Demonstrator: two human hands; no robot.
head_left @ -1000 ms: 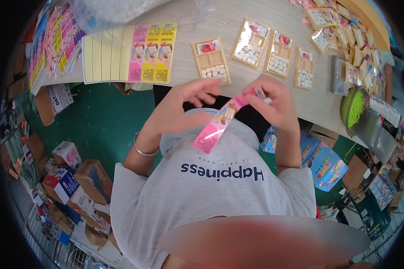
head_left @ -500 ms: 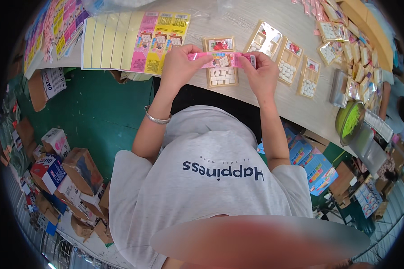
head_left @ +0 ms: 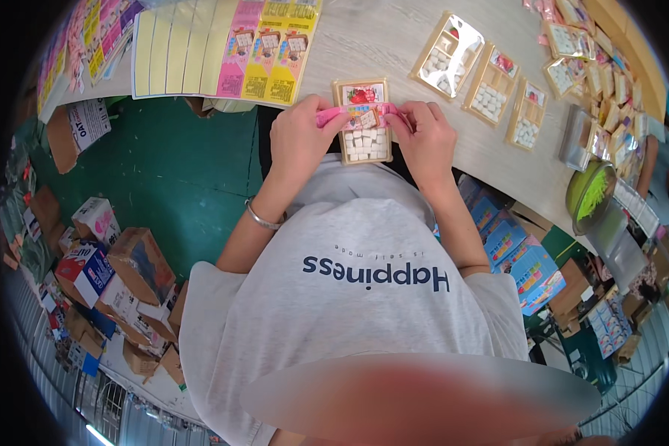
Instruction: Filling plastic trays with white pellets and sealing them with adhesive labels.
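Observation:
A shallow cream-edged box [head_left: 363, 91] with a clear top lies lengthwise at the table's near edge, with a strawberry picture at its far end and small white blocks [head_left: 366, 146] below. A pink printed sticker strip [head_left: 363, 117] crosses its middle. My left hand [head_left: 299, 141] pinches the strip's left end against the box's side. At the right side, my right hand [head_left: 428, 146] closes thumb and fingers on the other end. The strip's two tips are mostly hidden by my fingers.
Sheets of yellow and pink stickers [head_left: 264, 56] lie to the left. On the right are several similar boxes [head_left: 490, 97], a heap of packed ones [head_left: 609, 97] and a green bowl [head_left: 591, 197]. Cartons [head_left: 137, 264] stand on the green floor at left.
The box and both hands have come nearer to my body, to the table's edge. Less of the strip sticks out at the sides, and my fingers now sit closer against the box.

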